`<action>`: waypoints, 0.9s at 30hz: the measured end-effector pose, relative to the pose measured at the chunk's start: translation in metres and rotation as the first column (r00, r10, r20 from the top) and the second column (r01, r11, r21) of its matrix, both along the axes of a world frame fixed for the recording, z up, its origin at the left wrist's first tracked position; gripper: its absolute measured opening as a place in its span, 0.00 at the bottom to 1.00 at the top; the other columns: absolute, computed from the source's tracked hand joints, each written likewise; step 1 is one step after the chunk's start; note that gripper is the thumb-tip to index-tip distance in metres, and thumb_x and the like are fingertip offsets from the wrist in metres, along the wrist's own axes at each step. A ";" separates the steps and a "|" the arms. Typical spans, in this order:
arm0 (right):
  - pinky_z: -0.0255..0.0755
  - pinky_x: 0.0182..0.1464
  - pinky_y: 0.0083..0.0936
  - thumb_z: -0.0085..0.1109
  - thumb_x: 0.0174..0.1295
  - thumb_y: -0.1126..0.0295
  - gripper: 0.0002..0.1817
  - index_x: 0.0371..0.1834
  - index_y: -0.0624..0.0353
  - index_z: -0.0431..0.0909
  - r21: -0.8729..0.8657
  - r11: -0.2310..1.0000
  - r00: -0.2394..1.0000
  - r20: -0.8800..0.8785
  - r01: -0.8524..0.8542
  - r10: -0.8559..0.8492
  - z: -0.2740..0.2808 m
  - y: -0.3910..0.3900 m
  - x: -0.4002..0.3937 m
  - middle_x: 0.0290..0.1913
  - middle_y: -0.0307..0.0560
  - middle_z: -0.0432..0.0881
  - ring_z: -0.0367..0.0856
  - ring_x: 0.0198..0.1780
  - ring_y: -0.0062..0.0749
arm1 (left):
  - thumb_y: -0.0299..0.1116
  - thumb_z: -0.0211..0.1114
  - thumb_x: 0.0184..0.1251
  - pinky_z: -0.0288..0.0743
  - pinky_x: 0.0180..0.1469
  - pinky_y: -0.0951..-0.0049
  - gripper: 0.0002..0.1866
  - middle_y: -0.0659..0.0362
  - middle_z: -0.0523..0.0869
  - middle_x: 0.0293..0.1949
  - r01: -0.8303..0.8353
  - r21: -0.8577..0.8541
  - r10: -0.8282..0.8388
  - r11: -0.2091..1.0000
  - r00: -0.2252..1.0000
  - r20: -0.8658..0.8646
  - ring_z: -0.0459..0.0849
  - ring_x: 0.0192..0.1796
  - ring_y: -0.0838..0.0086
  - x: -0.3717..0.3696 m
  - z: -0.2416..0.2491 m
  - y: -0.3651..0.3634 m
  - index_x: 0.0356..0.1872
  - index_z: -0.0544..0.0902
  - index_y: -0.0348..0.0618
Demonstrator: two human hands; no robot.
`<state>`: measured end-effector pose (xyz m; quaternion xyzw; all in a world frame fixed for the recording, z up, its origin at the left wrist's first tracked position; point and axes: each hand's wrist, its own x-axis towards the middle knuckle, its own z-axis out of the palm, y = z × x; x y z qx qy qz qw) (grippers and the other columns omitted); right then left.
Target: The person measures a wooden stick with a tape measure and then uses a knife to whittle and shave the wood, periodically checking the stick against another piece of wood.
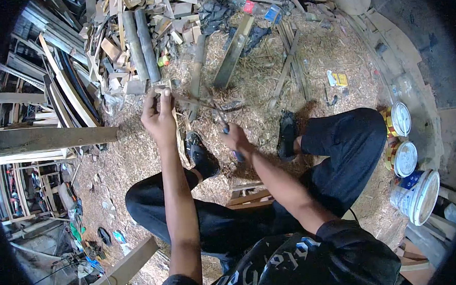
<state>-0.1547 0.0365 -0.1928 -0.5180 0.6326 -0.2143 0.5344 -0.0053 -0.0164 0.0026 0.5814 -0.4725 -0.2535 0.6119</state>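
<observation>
My left hand (159,115) is raised over the shavings with its fingers closed on the end of a thin brownish strip (187,99). That strip runs to the right and is blurred towards its far end. Lower and to the right, my right hand (235,141) is wrapped round a blue-handled tool (225,127), whose handle end shows below the fist. The tool's thin dark shaft slants up and left, overlapping the strip in this view. I cannot tell the kind of tool. Both hands are between my bent knees, above my sandalled feet.
Wood offcuts (180,16) are heaped at the back, near two dark round poles (147,46). A grooved plank (233,52) lies on the shavings. Lidded buckets (415,197) stand at right. Timber beams (52,140) jut in from the left. A yellow packet (340,80) lies farther back.
</observation>
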 end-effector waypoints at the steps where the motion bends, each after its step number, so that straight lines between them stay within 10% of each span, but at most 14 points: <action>1: 0.72 0.36 0.36 0.63 0.49 0.61 0.17 0.31 0.65 0.73 -0.125 0.990 0.997 0.051 0.061 -0.055 -0.001 0.001 0.011 0.28 0.55 0.80 0.80 0.32 0.44 | 0.29 0.62 0.68 0.78 0.39 0.78 0.11 0.61 0.83 0.38 -0.005 -0.010 0.005 1.000 1.000 0.030 0.79 0.37 0.81 -0.002 0.000 -0.004 0.47 0.80 0.34; 6: 0.72 0.34 0.36 0.63 0.48 0.61 0.17 0.32 0.64 0.75 -0.298 0.951 0.995 0.081 0.081 -0.059 -0.022 0.003 0.013 0.26 0.53 0.79 0.80 0.29 0.43 | 0.26 0.64 0.65 0.74 0.36 0.85 0.12 0.61 0.83 0.35 -0.018 -0.025 0.014 1.000 0.988 -0.154 0.79 0.35 0.84 0.001 0.005 -0.004 0.47 0.81 0.31; 8: 0.74 0.36 0.40 0.62 0.48 0.62 0.16 0.33 0.62 0.76 0.050 0.999 0.999 0.034 0.005 -0.007 -0.068 0.008 -0.003 0.27 0.56 0.81 0.82 0.31 0.47 | 0.29 0.62 0.68 0.76 0.36 0.81 0.13 0.60 0.83 0.38 -0.016 -0.003 0.016 1.000 1.000 0.018 0.79 0.37 0.82 0.006 0.005 -0.004 0.49 0.79 0.33; 11: 0.75 0.37 0.41 0.61 0.48 0.62 0.15 0.34 0.63 0.76 0.036 0.998 0.992 -0.117 -0.052 0.056 -0.077 0.005 -0.019 0.29 0.57 0.81 0.83 0.33 0.47 | 0.29 0.61 0.68 0.78 0.36 0.79 0.13 0.61 0.83 0.37 -0.002 -0.052 0.006 0.999 0.997 0.080 0.79 0.36 0.82 0.011 -0.004 -0.005 0.50 0.79 0.33; 16: 0.73 0.36 0.37 0.62 0.48 0.64 0.17 0.36 0.65 0.76 -0.239 0.967 0.995 0.063 0.089 -0.076 -0.046 0.010 0.005 0.28 0.58 0.80 0.80 0.31 0.47 | 0.30 0.61 0.68 0.80 0.38 0.77 0.13 0.60 0.83 0.37 -0.028 -0.030 0.030 0.999 0.996 0.086 0.79 0.36 0.82 0.007 -0.008 -0.004 0.49 0.80 0.33; 27: 0.75 0.47 0.41 0.62 0.45 0.63 0.22 0.39 0.70 0.77 0.109 0.991 0.985 -0.150 -0.071 0.087 -0.129 0.025 -0.042 0.39 0.69 0.81 0.81 0.44 0.60 | 0.29 0.63 0.67 0.78 0.36 0.80 0.12 0.61 0.83 0.36 -0.072 -0.005 0.071 0.997 0.993 -0.098 0.79 0.36 0.83 0.019 0.001 0.004 0.48 0.80 0.35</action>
